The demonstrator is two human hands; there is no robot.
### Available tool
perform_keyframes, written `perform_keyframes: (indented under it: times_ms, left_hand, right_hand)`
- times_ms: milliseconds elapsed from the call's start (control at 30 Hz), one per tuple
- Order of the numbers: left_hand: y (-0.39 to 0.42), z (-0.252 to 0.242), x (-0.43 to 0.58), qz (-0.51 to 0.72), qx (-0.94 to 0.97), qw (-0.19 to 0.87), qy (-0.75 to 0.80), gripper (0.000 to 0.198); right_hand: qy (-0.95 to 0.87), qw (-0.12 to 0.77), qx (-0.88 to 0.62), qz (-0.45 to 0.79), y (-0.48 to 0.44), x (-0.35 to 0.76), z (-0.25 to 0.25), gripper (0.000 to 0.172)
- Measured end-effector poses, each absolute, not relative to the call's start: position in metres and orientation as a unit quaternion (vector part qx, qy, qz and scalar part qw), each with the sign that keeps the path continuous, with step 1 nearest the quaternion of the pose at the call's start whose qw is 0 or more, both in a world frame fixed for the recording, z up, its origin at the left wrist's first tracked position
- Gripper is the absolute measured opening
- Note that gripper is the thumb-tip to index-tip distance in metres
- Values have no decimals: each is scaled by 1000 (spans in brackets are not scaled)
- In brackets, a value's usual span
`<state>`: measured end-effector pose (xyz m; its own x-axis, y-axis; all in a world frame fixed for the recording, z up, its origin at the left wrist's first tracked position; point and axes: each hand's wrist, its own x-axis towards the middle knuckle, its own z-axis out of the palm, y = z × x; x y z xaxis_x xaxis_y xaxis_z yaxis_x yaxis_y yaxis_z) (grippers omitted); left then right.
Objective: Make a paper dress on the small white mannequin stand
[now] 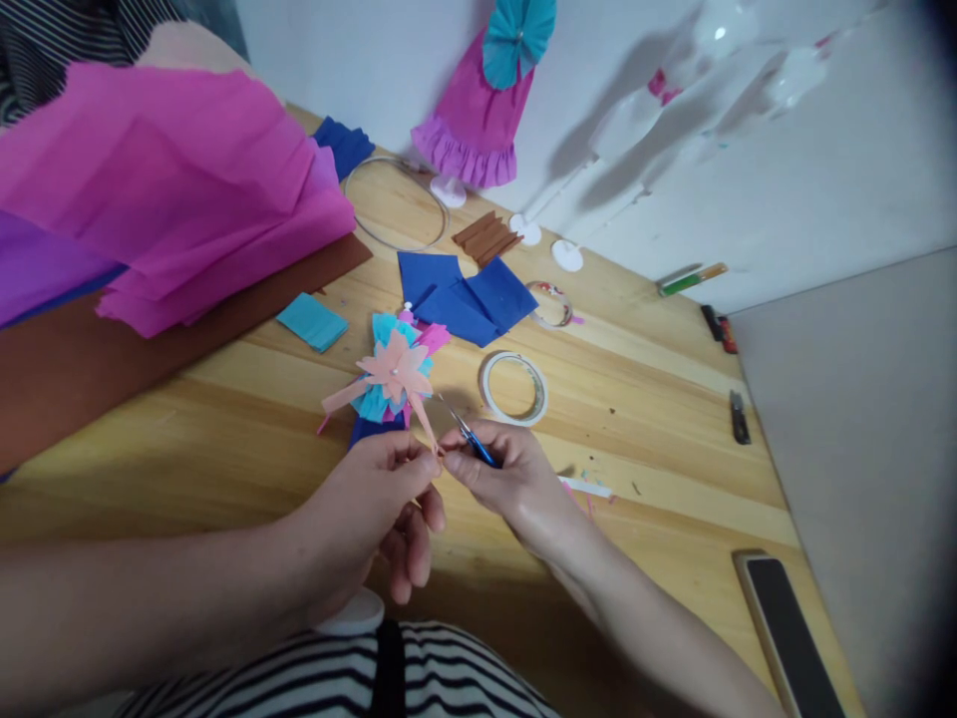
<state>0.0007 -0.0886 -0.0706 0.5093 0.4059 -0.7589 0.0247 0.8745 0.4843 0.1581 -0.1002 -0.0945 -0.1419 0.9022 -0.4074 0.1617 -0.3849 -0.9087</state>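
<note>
- Above the desk (673, 429), the left hand (383, 489) pinches one peach strip (428, 423) of the paper flower (396, 367).
- Beside it, the right hand (515, 475) grips small blue scissors (477, 441).

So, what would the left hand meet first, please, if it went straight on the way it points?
Probably the right hand, just past the peach paper strip pinched by the left hand; whether they touch is unclear.

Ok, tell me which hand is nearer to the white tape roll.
Right. The right hand is just on the near side of the white tape roll; the left hand is farther away, to the roll's near left.
</note>
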Motion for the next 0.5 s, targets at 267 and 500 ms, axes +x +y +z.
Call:
perform_keyframes:
  times_ms: [267, 500]
  left_hand:
    - [-88, -71, 0, 113, 212, 844, 479, 23]
    - [-90, -75, 0, 135, 203, 852, 463, 25]
  right_hand:
    - [-450, 311, -574, 610, -101, 158, -96, 22]
    - [-502, 292, -583, 568, -102, 156, -85, 24]
